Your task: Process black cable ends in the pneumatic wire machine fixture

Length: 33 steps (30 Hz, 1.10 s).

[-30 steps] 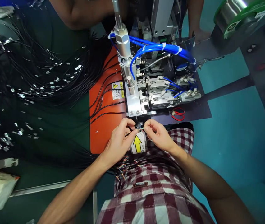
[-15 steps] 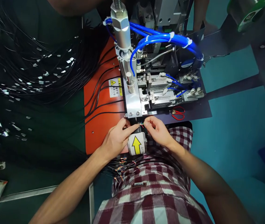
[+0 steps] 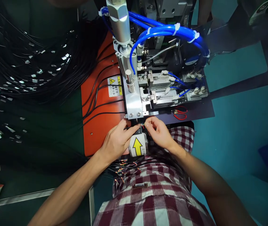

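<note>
At the front edge of the machine, my left hand [image 3: 116,138] is closed on the end of a black cable, its index finger stretched along it. Thin coloured wires [image 3: 142,126] fan out from that end, with red and white visible. My right hand [image 3: 158,131] pinches at these wires with thumb and index finger; its fingertips cover their tips. Just above both hands is the machine's silver metal block [image 3: 135,105]. Below them sits a white cover [image 3: 138,145] with a yellow arrow.
Several black cables [image 3: 101,102] run over the orange plate [image 3: 96,125] into the machine. Red-handled snips [image 3: 180,113] lie to the right. Blue air hoses [image 3: 166,29] arch above. Stripped cable ends [image 3: 124,166] rest by my lap. A large cable bundle [image 3: 53,69] hangs left.
The view has shifted slightly. Both hands stay at the same spot by the machine, and the right fingertips have moved a little over the wires, showing less blue and green.
</note>
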Each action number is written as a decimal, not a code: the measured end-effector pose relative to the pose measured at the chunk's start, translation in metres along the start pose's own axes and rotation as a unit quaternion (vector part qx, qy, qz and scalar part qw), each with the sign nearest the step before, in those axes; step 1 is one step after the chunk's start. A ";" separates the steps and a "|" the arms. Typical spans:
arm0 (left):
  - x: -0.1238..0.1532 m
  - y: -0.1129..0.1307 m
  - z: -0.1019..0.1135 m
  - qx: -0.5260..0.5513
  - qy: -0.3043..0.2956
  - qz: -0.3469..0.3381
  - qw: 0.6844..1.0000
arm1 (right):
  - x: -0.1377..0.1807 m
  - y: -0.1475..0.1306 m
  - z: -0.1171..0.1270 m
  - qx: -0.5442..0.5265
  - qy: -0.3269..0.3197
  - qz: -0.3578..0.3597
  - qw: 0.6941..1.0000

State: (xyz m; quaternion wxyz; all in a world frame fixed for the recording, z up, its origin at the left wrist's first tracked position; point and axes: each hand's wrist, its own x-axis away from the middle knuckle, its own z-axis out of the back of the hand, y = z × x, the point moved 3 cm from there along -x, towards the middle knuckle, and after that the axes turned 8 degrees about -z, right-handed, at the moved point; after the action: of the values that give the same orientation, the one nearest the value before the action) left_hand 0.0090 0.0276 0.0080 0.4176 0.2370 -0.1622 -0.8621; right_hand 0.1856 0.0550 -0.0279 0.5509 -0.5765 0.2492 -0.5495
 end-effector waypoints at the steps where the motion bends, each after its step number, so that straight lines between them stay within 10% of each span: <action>1: 0.000 0.000 0.000 -0.003 -0.002 -0.001 1.000 | 0.000 0.000 0.000 0.002 0.002 0.000 1.000; 25: -0.001 0.002 0.000 -0.016 -0.012 -0.002 1.000 | 0.002 -0.002 -0.002 -0.036 0.003 -0.042 0.998; 33: -0.001 0.001 -0.002 -0.028 -0.010 0.001 1.000 | 0.009 -0.014 0.000 0.103 0.076 0.008 0.992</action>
State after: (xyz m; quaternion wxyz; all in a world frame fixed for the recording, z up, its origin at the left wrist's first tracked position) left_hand 0.0113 0.0275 0.0076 0.4230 0.2160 -0.1422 -0.8685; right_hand 0.1835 0.0506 -0.0121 0.5909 -0.4718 0.2369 -0.6100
